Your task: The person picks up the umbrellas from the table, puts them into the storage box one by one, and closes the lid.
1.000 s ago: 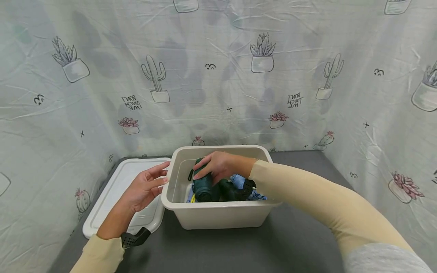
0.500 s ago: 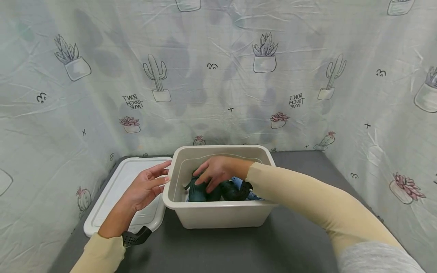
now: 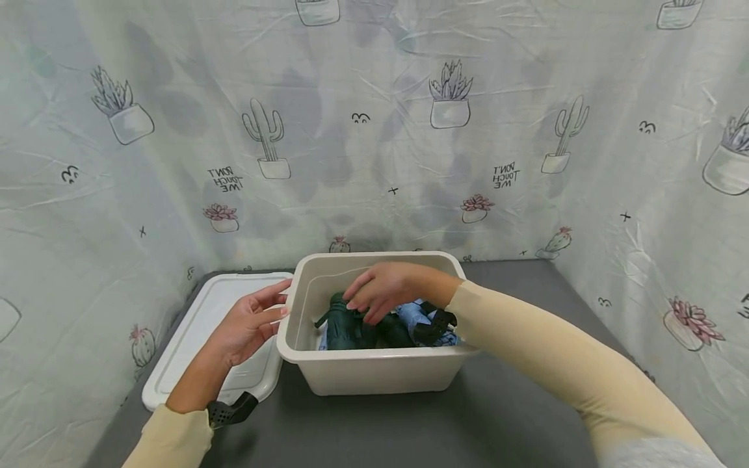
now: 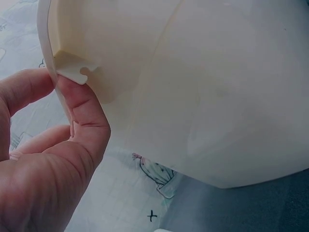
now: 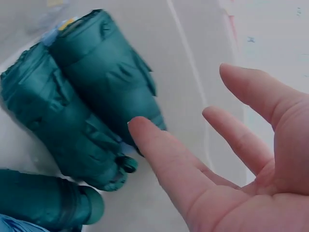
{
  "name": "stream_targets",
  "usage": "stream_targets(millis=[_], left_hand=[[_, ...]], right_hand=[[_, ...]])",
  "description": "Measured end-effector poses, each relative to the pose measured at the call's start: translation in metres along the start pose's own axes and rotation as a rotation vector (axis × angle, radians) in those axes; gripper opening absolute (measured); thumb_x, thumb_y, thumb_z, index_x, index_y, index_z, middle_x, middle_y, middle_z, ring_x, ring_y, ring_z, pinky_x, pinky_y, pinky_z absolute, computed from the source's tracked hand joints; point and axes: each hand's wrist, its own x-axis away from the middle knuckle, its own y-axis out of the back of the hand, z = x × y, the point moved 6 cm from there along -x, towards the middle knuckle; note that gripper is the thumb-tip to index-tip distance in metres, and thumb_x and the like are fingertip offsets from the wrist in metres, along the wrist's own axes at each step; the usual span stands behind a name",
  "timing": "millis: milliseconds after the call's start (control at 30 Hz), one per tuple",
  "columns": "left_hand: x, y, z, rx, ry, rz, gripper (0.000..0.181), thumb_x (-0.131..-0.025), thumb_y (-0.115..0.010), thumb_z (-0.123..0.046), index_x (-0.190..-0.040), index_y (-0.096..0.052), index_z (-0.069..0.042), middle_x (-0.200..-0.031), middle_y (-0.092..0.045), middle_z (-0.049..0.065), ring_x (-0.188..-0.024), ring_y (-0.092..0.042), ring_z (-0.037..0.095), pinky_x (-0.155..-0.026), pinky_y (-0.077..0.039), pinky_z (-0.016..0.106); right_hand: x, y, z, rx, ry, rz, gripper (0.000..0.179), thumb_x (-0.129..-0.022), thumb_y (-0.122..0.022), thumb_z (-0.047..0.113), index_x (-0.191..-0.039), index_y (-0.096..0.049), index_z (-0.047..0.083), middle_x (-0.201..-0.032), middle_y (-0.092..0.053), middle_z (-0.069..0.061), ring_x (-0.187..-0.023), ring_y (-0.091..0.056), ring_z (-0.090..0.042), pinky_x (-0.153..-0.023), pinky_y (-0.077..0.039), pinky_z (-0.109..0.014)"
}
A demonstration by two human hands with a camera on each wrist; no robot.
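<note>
A cream plastic storage bin (image 3: 374, 374) stands in front of me in the head view. At its left rim, my left hand (image 3: 248, 325) pinches the edge between thumb and fingers; the left wrist view shows the bent finger (image 4: 87, 108) under the lip. Inside the bin lie several dark green compact umbrellas, rolled up. The leftmost umbrella (image 5: 106, 72) lies beside a second green umbrella (image 5: 53, 116), and a third umbrella (image 5: 38, 198) has a rounded end cap. Over them hovers my right hand (image 3: 394, 289), fingers spread, holding nothing.
Blue patterned bundles (image 3: 412, 315) fill the bin's right side, partly behind the right wrist. A white lid (image 3: 175, 364) lies left of the bin on the dark grey table (image 3: 374, 429). A printed curtain (image 3: 363, 156) surrounds the table.
The right hand has let go of the leftmost green umbrella, which now lies lower in the bin, and has lifted slightly to the right. The left hand stays at the rim.
</note>
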Motion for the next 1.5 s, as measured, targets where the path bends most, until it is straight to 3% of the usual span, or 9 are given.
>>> stream_targets(millis=[200, 433, 600, 733, 900, 1067, 1167, 1400, 1500], left_hand=[[0.002, 0.000, 0.001, -0.037, 0.000, -0.015, 0.068, -0.101, -0.062, -0.005, -0.160, -0.028, -0.001, -0.120, -0.061, 0.003, -0.107, -0.069, 0.013, -0.091, -0.061, 0.030], [0.001, 0.010, -0.008, -0.261, -0.014, -0.101, 0.066, -0.101, -0.066, -0.018, -0.158, -0.037, -0.003, -0.126, -0.057, 0.013, -0.101, -0.070, 0.009, -0.090, -0.060, 0.025], [-0.004, 0.032, -0.024, -0.623, -0.135, -0.287, 0.056, -0.103, -0.062, -0.033, -0.151, -0.050, -0.007, -0.128, -0.062, 0.021, -0.094, -0.074, 0.021, -0.080, -0.062, 0.026], [-0.006, 0.047, -0.036, -0.930, -0.283, -0.440, 0.044, -0.105, -0.060, -0.027, -0.142, -0.058, -0.004, -0.120, -0.069, 0.019, -0.099, -0.072, 0.032, -0.081, -0.062, 0.041], [-0.009, 0.059, -0.038, -1.120, -0.403, -0.484, 0.040, -0.101, -0.062, -0.014, -0.138, -0.060, 0.002, -0.122, -0.067, 0.025, -0.109, -0.065, 0.042, -0.090, -0.056, 0.059], [-0.012, 0.070, -0.036, -1.242, -0.371, -0.480, 0.045, -0.101, -0.062, -0.015, -0.141, -0.056, 0.003, -0.136, -0.059, 0.028, -0.123, -0.057, 0.047, -0.099, -0.048, 0.065], [-0.012, 0.075, -0.036, -1.265, -0.343, -0.477, 0.046, -0.100, -0.062, -0.016, -0.142, -0.054, 0.003, -0.141, -0.055, 0.029, -0.131, -0.050, 0.049, -0.106, -0.042, 0.067], [-0.008, 0.085, -0.035, -1.302, -0.353, -0.469, 0.048, -0.099, -0.063, -0.015, -0.142, -0.054, 0.004, -0.142, -0.054, 0.030, -0.132, -0.048, 0.050, -0.108, -0.039, 0.067], [-0.005, 0.087, -0.035, -1.314, -0.371, -0.458, 0.049, -0.098, -0.064, -0.015, -0.141, -0.054, 0.005, -0.140, -0.054, 0.030, -0.130, -0.049, 0.050, -0.107, -0.040, 0.067]], right_hand=[[0.019, 0.021, 0.001, -0.009, 0.083, -0.096, 0.042, -0.098, -0.071, 0.018, -0.138, -0.063, 0.011, -0.135, -0.066, -0.014, -0.118, -0.069, -0.038, -0.101, -0.056, -0.050], [0.062, 0.055, -0.003, 0.002, 0.294, -0.287, 0.041, -0.100, -0.068, 0.019, -0.138, -0.062, 0.008, -0.141, -0.061, -0.019, -0.113, -0.071, -0.034, -0.095, -0.060, -0.044], [0.106, 0.079, -0.016, 0.049, 0.454, -0.525, 0.041, -0.099, -0.069, 0.021, -0.135, -0.063, 0.002, -0.134, -0.063, -0.025, -0.107, -0.074, -0.026, -0.091, -0.061, -0.042], [0.136, 0.101, -0.037, 0.130, 0.484, -0.739, 0.042, -0.098, -0.071, 0.029, -0.131, -0.066, 0.003, -0.128, -0.067, -0.024, -0.099, -0.076, -0.018, -0.090, -0.062, -0.036], [0.167, 0.128, -0.063, 0.256, 0.503, -0.986, 0.040, -0.098, -0.071, 0.034, -0.126, -0.070, 0.006, -0.116, -0.074, -0.013, -0.089, -0.075, -0.006, -0.080, -0.059, -0.019], [0.189, 0.152, -0.085, 0.387, 0.530, -1.180, 0.033, -0.098, -0.071, 0.030, -0.121, -0.074, 0.006, -0.100, -0.072, 0.018, -0.083, -0.066, 0.009, -0.068, -0.053, -0.011], [0.199, 0.164, -0.095, 0.438, 0.517, -1.250, 0.032, -0.097, -0.071, 0.029, -0.119, -0.075, 0.006, -0.099, -0.070, 0.024, -0.081, -0.061, 0.014, -0.066, -0.050, -0.009], [0.209, 0.175, -0.106, 0.502, 0.458, -1.298, 0.031, -0.098, -0.071, 0.029, -0.117, -0.076, 0.006, -0.107, -0.077, -0.015, -0.077, -0.056, 0.021, -0.063, -0.047, -0.006], [0.208, 0.175, -0.110, 0.529, 0.447, -1.289, 0.031, -0.098, -0.070, 0.029, -0.117, -0.075, 0.005, -0.111, -0.075, -0.022, -0.076, -0.054, 0.023, -0.064, -0.045, -0.003]])
